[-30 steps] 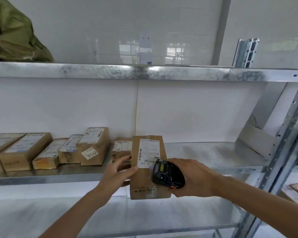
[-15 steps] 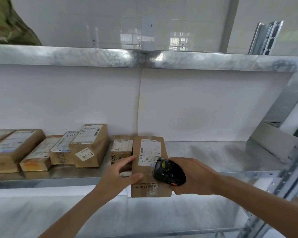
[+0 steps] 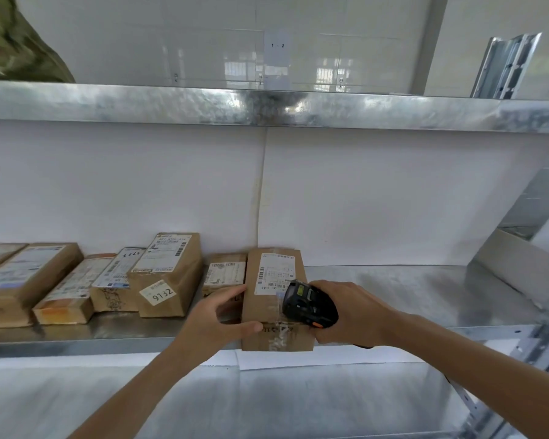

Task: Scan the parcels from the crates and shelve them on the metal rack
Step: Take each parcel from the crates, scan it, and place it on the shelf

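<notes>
Left hand (image 3: 217, 315) grips a brown cardboard parcel (image 3: 274, 312) at the galvanised metal shelf's (image 3: 425, 293) front edge; right hand (image 3: 352, 315) holds a black handheld scanner (image 3: 308, 307). Neighbouring taller brown box (image 3: 168, 277) reads "9132".

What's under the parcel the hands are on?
The parcel sits on the metal shelf, front end overhanging its edge. Left hand holds its side; right hand grips the scanner. Its underside is hidden.

A brown cardboard parcel (image 3: 274, 299) with a white barcode label on top lies flat at the front edge of the metal rack (image 3: 425, 293) shelf. Six more labelled brown parcels (image 3: 167, 274) sit in a row on that shelf, to its left.
</notes>
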Tool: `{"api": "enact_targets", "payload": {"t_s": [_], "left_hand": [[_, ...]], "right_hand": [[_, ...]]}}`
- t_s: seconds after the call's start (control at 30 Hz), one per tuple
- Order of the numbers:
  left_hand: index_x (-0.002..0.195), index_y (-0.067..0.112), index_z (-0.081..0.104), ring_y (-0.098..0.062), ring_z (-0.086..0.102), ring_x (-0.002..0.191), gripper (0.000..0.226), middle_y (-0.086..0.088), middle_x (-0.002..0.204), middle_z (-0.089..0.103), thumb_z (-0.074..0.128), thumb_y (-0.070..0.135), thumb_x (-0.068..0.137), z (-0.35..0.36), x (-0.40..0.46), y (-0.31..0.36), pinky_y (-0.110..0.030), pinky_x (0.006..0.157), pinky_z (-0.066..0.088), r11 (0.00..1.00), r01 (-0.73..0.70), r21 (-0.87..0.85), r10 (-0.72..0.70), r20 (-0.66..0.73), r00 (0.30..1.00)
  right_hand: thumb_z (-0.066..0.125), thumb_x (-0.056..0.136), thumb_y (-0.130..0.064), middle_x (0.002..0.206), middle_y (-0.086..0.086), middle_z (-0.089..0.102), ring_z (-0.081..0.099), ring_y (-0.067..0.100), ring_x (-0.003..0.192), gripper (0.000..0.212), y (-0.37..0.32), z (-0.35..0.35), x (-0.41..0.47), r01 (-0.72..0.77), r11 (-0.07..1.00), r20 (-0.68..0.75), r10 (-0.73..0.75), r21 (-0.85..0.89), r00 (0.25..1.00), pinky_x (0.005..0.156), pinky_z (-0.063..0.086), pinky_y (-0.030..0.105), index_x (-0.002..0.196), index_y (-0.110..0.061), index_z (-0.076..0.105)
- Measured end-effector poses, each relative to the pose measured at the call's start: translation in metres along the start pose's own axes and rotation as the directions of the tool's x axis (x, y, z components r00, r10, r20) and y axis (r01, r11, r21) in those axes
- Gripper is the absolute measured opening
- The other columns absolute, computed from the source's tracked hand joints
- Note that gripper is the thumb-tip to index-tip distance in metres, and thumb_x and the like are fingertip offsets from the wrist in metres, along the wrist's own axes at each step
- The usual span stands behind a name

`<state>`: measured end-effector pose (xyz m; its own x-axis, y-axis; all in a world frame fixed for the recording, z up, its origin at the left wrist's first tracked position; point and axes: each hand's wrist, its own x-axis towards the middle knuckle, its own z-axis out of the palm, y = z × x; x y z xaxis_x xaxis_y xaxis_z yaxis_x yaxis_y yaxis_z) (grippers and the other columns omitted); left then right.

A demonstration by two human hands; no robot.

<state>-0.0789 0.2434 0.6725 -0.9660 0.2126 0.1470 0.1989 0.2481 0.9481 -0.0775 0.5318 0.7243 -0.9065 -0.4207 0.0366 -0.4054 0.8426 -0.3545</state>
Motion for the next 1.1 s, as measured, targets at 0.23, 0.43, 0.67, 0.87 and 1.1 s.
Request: {"api": "enact_targets", "payload": {"t_s": [0.23,0.43,0.67,0.87,1.1], "left_hand": [[0.13,0.038,0.06,-0.003,0.067,0.112,0.101,0.019,0.121,0.07,0.094,0.067,0.039,-0.005,0.009,-0.002,-0.026,0.088,0.059,1.0,0.02,-0.013,-0.02,-0.005,1.0],[0.129,0.042,0.06,-0.004,0.066,0.115,0.094,0.016,0.129,0.067,0.094,0.063,0.044,-0.009,0.012,-0.005,-0.034,0.096,0.058,0.999,0.021,0.043,-0.02,-0.028,0.999],[0.116,0.046,0.062,0.0,0.067,0.11,0.061,0.026,0.113,0.072,0.091,0.036,0.064,-0.007,0.0,0.007,-0.024,0.088,0.058,0.997,-0.015,0.081,0.018,-0.031,0.999],[0.136,0.028,0.061,0.009,0.06,0.114,0.067,0.019,0.127,0.065,0.088,0.029,0.075,-0.014,-0.025,0.027,-0.013,0.088,0.053,0.989,-0.041,0.141,0.064,-0.157,0.986],[0.134,0.038,0.059,0.024,0.046,0.12,0.055,0.033,0.13,0.057,0.082,0.03,0.084,-0.046,-0.086,0.063,0.003,0.094,0.035,0.93,-0.148,0.336,0.244,-0.264,0.933]], "right_hand": [[0.079,0.07,-0.047,0.099,-0.018,0.064,0.06,0.005,0.088,0.054,0.004,0.004,0.014,0.001,1.0,0.002,-0.001,0.003,1.0,0.07,0.045,0.02,0.118,-0.038,0.055],[0.08,0.074,-0.048,0.109,-0.015,0.068,0.062,0.009,0.094,0.059,0.005,0.004,0.02,0.004,1.0,0.005,-0.004,0.005,1.0,0.08,0.051,0.025,0.126,-0.034,0.056],[0.081,0.073,-0.048,0.102,-0.017,0.066,0.061,0.006,0.09,0.051,0.004,-0.003,0.006,0.024,0.999,-0.034,-0.025,-0.035,0.999,0.078,0.05,0.023,0.116,-0.038,0.056],[0.077,0.07,-0.049,0.11,-0.017,0.055,0.059,0.008,0.093,0.064,-0.016,-0.019,-0.019,0.067,0.991,-0.102,-0.079,-0.118,0.992,0.078,0.049,0.02,0.128,-0.04,0.052],[0.073,0.078,-0.055,0.129,-0.016,0.039,0.059,0.014,0.101,0.083,-0.09,-0.034,-0.031,0.197,0.941,-0.163,-0.248,-0.274,0.955,0.081,0.058,0.034,0.149,-0.036,0.034]]}}
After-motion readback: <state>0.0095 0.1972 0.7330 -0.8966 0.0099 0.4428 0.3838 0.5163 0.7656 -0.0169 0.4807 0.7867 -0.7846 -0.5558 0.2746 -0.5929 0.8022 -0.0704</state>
